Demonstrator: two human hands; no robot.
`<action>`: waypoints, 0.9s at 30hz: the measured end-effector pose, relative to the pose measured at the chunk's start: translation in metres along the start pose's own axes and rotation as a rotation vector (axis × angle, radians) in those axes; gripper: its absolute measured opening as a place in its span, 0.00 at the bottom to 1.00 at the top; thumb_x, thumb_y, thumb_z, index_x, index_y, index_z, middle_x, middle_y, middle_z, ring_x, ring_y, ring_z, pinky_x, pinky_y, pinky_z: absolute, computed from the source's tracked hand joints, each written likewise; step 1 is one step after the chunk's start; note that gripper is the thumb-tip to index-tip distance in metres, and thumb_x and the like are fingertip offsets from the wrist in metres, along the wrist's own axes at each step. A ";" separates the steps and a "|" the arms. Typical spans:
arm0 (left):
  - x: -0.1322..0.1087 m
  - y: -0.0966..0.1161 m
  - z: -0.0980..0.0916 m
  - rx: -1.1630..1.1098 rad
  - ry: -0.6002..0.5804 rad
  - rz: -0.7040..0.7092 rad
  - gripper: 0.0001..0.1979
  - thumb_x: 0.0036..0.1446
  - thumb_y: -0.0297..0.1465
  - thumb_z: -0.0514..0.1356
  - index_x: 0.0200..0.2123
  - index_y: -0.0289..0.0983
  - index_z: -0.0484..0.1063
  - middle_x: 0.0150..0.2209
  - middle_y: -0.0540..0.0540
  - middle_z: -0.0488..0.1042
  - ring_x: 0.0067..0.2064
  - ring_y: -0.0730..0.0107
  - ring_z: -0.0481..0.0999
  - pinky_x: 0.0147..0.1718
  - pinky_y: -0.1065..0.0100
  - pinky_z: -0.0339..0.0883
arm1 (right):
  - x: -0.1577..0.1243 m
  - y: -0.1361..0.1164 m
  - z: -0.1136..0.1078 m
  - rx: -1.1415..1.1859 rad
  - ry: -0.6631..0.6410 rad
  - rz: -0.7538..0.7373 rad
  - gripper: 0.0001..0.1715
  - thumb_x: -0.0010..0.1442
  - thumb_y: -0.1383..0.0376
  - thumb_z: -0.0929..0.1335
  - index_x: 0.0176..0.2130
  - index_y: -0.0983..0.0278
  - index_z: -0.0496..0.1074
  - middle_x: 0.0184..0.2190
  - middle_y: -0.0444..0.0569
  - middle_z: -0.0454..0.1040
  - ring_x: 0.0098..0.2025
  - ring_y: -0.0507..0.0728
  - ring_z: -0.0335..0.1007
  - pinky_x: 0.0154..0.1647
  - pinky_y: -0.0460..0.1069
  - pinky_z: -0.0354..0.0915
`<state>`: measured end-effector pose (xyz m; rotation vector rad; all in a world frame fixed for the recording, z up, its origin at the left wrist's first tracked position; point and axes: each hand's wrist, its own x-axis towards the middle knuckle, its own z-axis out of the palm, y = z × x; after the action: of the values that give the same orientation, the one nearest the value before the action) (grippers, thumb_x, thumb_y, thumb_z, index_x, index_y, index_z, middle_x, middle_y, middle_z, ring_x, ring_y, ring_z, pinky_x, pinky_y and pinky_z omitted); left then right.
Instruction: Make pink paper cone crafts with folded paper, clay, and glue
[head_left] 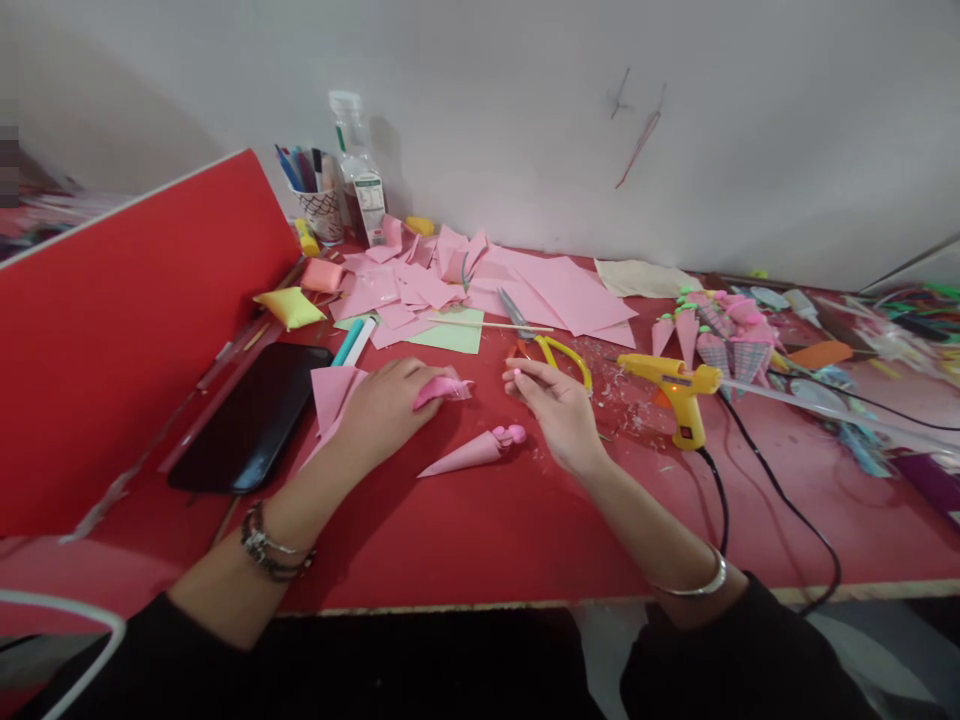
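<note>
My left hand [394, 405] is closed around a bright pink clay packet [442, 389], whose crinkled clear wrapper sticks out past the fingers. A tiny pink clay bit [517, 373] shows at the pinched thumb and fingertips of my right hand [553, 405]. Between my hands a pink paper cone [469, 454] lies on the red table, its tip pointing left and small pink clay balls [510, 434] at its wide end. Folded pink paper [330, 400] lies partly under my left hand. Scissors [559, 355] with yellow and orange handles lie just beyond my right fingers.
A yellow glue gun [679, 390] with a black cord stands at right, near several finished cones [731, 335]. Pink paper sheets [555, 290] cover the back. At left are a black phone [251, 415], a yellow packet [291, 307], a pen cup [321, 215] and a glass bottle [364, 190].
</note>
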<state>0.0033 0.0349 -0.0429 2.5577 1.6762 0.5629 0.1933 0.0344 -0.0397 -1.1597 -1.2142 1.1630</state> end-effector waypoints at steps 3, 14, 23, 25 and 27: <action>-0.001 0.007 0.000 0.018 0.116 0.033 0.15 0.55 0.36 0.51 0.42 0.35 0.68 0.41 0.40 0.69 0.42 0.56 0.67 0.38 0.59 0.63 | -0.001 -0.001 0.001 0.042 -0.005 0.004 0.09 0.46 0.63 0.67 0.31 0.63 0.71 0.27 0.44 0.74 0.28 0.48 0.69 0.36 0.48 0.66; -0.008 0.043 0.007 -0.093 -0.190 0.317 0.18 0.47 0.44 0.58 0.33 0.34 0.68 0.31 0.44 0.73 0.35 0.61 0.72 0.34 0.62 0.64 | 0.001 0.000 -0.001 -0.027 0.074 -0.114 0.05 0.48 0.63 0.66 0.28 0.63 0.67 0.21 0.40 0.67 0.23 0.46 0.63 0.28 0.44 0.62; -0.009 0.038 0.002 -0.528 -0.111 -0.038 0.13 0.56 0.37 0.49 0.40 0.35 0.65 0.37 0.44 0.72 0.37 0.66 0.72 0.34 0.66 0.65 | 0.000 -0.004 0.001 0.064 0.137 -0.124 0.04 0.48 0.66 0.66 0.29 0.62 0.65 0.27 0.42 0.72 0.29 0.48 0.69 0.36 0.47 0.67; -0.009 0.038 0.002 -0.610 -0.103 -0.056 0.14 0.58 0.36 0.47 0.42 0.35 0.62 0.35 0.45 0.72 0.35 0.69 0.72 0.33 0.68 0.65 | 0.000 -0.005 0.001 0.062 0.149 -0.124 0.03 0.49 0.66 0.66 0.29 0.62 0.65 0.26 0.41 0.72 0.28 0.48 0.69 0.35 0.47 0.67; -0.009 0.038 0.002 -0.637 -0.078 -0.030 0.13 0.59 0.35 0.45 0.41 0.35 0.62 0.35 0.45 0.71 0.35 0.71 0.71 0.32 0.69 0.65 | -0.001 -0.006 0.001 0.046 0.147 -0.131 0.03 0.49 0.66 0.65 0.29 0.62 0.65 0.25 0.41 0.72 0.27 0.48 0.69 0.34 0.47 0.67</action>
<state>0.0339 0.0112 -0.0392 2.0589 1.2400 0.8209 0.1924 0.0330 -0.0334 -1.0946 -1.1279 0.9848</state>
